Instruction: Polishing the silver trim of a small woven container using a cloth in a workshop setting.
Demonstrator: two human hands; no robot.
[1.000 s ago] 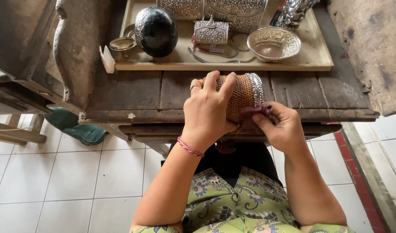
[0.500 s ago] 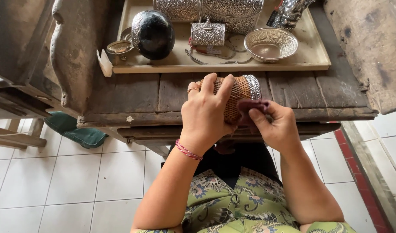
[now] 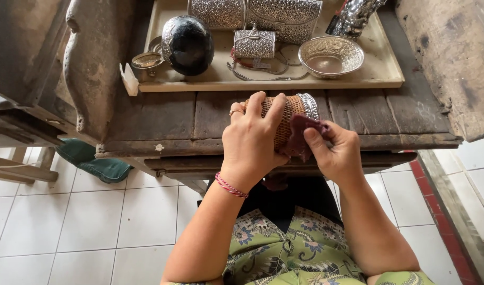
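Since a second ago little has shifted — the right hand [image 3: 334, 150] has slid its dark red cloth [image 3: 304, 134] slightly along the side of the woven cylinder [image 3: 286, 119], and the whole view has dropped a touch, so the tray sits higher in frame.

From the head camera, the left hand [image 3: 252, 137] is curled over the woven cylinder from above, fingers spread across its brown weave and closed firmly around it; a ring shows on one finger and a red cord bracelet [image 3: 231, 186] circles the wrist. The cylinder lies on its side over the front edge of the dark wooden bench [image 3: 163, 113], its embossed silver band [image 3: 308, 105] turned toward the right. The right hand is pinched shut on the cloth, thumb and fingertips pressing it against the cylinder just below the silver band.

Beyond the hands, a pale wooden tray [image 3: 381, 74] rests on the bench. It carries a dark round vessel with silver trim [image 3: 188, 45], a small silver box [image 3: 254, 43], a shallow silver bowl [image 3: 330, 56] and two larger embossed silver cases at the back — all well apart from the hands. White floor tiles [image 3: 52, 227] show below the bench.
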